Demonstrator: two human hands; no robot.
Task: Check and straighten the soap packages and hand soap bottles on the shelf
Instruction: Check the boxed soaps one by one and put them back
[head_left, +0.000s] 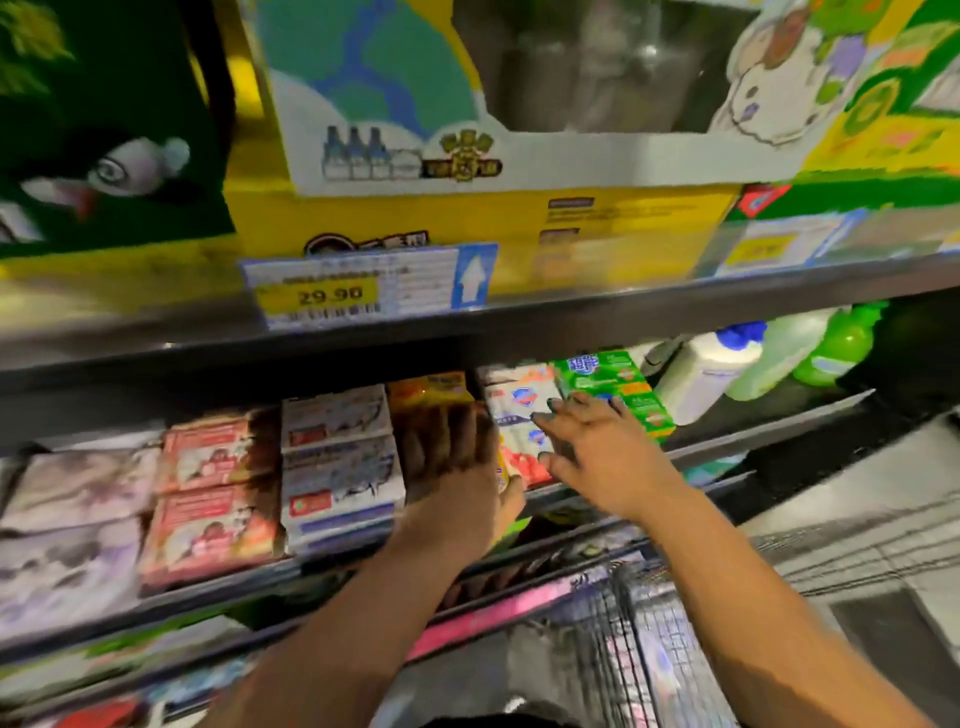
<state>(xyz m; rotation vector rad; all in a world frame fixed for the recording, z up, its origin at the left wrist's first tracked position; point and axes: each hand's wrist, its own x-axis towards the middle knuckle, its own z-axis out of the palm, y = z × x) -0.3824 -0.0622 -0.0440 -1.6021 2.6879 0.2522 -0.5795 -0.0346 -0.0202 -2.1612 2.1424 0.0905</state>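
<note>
left hand (457, 467) pressing flat on orange soap package (428, 387), fingers (441, 431) straight, together; right hand (602, 452) touching white soap package (511, 400), fingers (550, 417) spreading apart.

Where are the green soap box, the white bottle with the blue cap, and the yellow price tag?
green soap box (602, 371): head view, upper part.
white bottle (696, 379): head view, body.
yellow price tag (332, 297): head view, printed number.
</note>
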